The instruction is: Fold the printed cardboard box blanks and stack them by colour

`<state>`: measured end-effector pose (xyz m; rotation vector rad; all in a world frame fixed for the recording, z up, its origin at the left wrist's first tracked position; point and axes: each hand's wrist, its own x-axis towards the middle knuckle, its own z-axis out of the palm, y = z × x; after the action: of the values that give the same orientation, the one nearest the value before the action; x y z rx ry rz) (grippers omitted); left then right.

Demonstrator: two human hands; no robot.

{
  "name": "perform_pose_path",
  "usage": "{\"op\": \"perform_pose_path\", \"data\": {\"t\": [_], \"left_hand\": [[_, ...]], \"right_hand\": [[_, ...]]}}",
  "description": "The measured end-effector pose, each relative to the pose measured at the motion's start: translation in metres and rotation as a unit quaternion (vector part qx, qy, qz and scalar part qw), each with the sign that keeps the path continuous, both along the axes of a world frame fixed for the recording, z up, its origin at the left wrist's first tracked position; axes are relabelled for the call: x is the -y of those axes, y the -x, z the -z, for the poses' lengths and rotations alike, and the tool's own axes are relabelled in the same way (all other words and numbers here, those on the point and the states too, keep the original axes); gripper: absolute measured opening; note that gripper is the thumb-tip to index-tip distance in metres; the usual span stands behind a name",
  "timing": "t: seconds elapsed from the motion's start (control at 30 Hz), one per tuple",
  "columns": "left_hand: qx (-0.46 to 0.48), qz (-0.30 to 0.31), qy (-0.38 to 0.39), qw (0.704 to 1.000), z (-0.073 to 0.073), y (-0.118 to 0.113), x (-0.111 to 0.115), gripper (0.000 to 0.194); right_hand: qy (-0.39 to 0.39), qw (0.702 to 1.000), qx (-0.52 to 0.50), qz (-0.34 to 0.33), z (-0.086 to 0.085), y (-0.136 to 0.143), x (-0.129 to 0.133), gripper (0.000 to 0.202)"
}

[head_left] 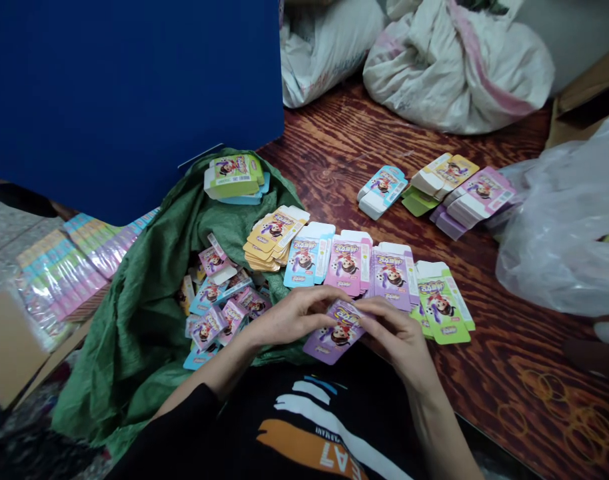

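Note:
A flat purple printed carton [333,331] is held between both hands near my body. My left hand [295,316] grips its left and upper edge, and my right hand [395,331] pinches its upper right side. Just beyond the hands lies a row of flat carton stacks: yellow [276,232], blue [304,257], pink [345,263], purple [390,275] and green [440,303]. To the left, a green sack [129,327] lies open with several small folded boxes [212,327] inside. A green stack [234,175] rests on the sack's far edge.
More carton stacks [477,193] lie farther back on the wooden table [329,143]. White sacks [454,67] stand behind, and a clear plastic bag [564,220] is at right. Rubber bands [592,427] lie front right. A blue panel [134,93] blocks the upper left; wrapped packs [79,267] sit below it.

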<state>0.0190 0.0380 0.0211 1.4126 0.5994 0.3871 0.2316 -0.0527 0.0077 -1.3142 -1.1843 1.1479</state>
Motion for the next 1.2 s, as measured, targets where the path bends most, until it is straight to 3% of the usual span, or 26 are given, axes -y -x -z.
{"op": "perform_pose_path", "data": {"t": [0.2, 0.3, 0.33, 0.43, 0.5, 0.57, 0.63, 0.67, 0.8, 0.93, 1.07, 1.2], "left_hand": [[-0.044, 0.026, -0.002, 0.999, -0.007, 0.012, -0.002, 0.047], [-0.095, -0.019, -0.018, 0.995, -0.02, 0.046, -0.005, 0.04], [-0.125, -0.065, -0.018, 0.99, -0.025, 0.064, -0.006, 0.04], [-0.238, -0.21, -0.087, 0.944, -0.029, 0.126, -0.009, 0.05], [-0.325, -0.227, -0.139, 0.907, -0.022, 0.16, -0.011, 0.061], [-0.44, -0.241, -0.218, 0.837, -0.009, 0.18, -0.014, 0.063], [-0.487, -0.242, -0.275, 0.793, 0.002, 0.181, -0.016, 0.059], [-0.477, -0.238, -0.287, 0.796, 0.006, 0.176, -0.017, 0.057], [-0.356, -0.237, -0.274, 0.861, 0.0, 0.143, -0.022, 0.058], [-0.314, -0.26, -0.29, 0.866, -0.012, 0.123, -0.029, 0.06], [-0.297, -0.297, -0.312, 0.852, -0.013, 0.117, -0.025, 0.052], [-0.27, -0.328, -0.339, 0.839, -0.008, 0.112, -0.017, 0.042]], "right_hand": [[0.062, 0.997, -0.015, -0.034, 0.009, 0.014, -0.003, 0.028], [0.079, 0.996, -0.011, -0.04, 0.01, 0.017, -0.006, 0.042], [0.08, 0.996, -0.004, -0.033, 0.011, 0.016, -0.006, 0.045], [0.094, 0.995, 0.017, 0.003, 0.012, 0.009, -0.005, 0.039], [0.11, 0.994, 0.013, 0.022, 0.012, 0.005, -0.003, 0.037], [0.124, 0.992, 0.008, 0.024, 0.011, 0.004, -0.001, 0.035], [0.127, 0.992, 0.01, 0.017, 0.007, 0.006, 0.001, 0.032], [0.123, 0.992, 0.013, 0.015, 0.005, 0.007, 0.001, 0.031], [0.107, 0.993, 0.041, 0.026, -0.006, 0.0, 0.003, 0.029], [0.087, 0.99, 0.07, 0.089, -0.015, -0.024, 0.011, 0.031], [0.031, 0.969, 0.055, 0.238, -0.021, -0.056, 0.026, 0.034], [-0.053, 0.897, 0.14, 0.415, -0.037, -0.119, 0.02, 0.04]]}}
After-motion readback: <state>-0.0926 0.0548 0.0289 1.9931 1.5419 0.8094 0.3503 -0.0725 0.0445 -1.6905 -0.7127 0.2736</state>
